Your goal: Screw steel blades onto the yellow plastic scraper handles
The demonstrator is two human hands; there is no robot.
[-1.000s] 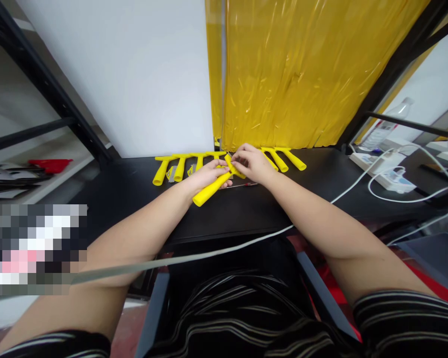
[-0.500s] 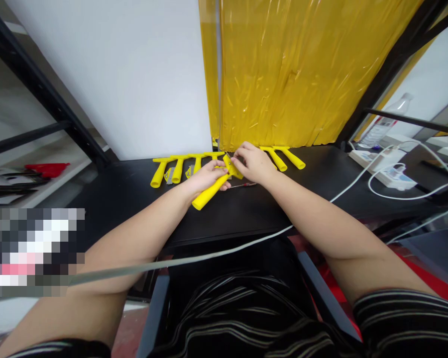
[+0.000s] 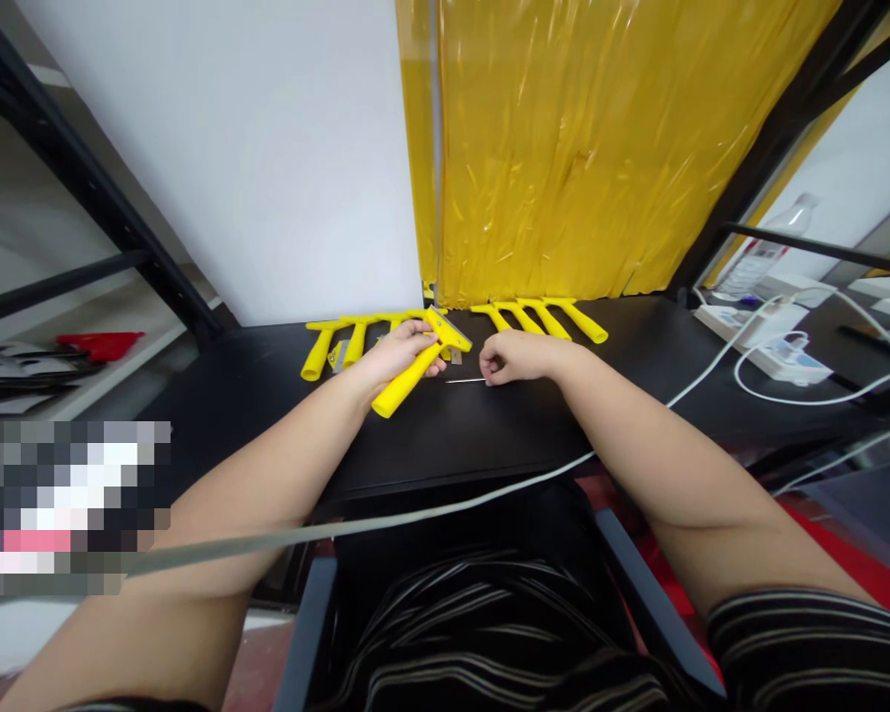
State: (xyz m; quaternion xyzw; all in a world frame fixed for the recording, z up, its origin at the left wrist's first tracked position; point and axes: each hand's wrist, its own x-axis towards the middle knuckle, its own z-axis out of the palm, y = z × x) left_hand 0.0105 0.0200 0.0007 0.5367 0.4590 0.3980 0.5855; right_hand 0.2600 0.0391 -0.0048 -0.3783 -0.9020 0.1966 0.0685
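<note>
My left hand [image 3: 407, 351] is closed around a yellow scraper [image 3: 406, 384], its hollow handle slanting down towards me. A metal blade edge and screws show on the scraper's wide head, which points up and right. My right hand [image 3: 515, 356] is at the black tabletop, fingers pinched on the handle end of a slim screwdriver [image 3: 464, 381]. The screwdriver's thin shaft points left, below the scraper's head; its handle is hidden by my fingers. Behind my left hand, more yellow scrapers [image 3: 317, 351] lie in a row, partly covered. Several yellow scraper handles [image 3: 582, 321] lie beyond my right hand.
A white panel [image 3: 267, 158] and a yellow film-covered panel [image 3: 564, 148] stand behind the black table [image 3: 445, 445]. Power strips [image 3: 778, 346] with white cables and a plastic bottle [image 3: 767, 242] are at right. One cable [image 3: 489, 489] hangs across the table's front edge.
My right hand has left the scraper's head, moving down to the table and taking hold of the screwdriver. My left hand keeps the scraper, its head now turned more into view.
</note>
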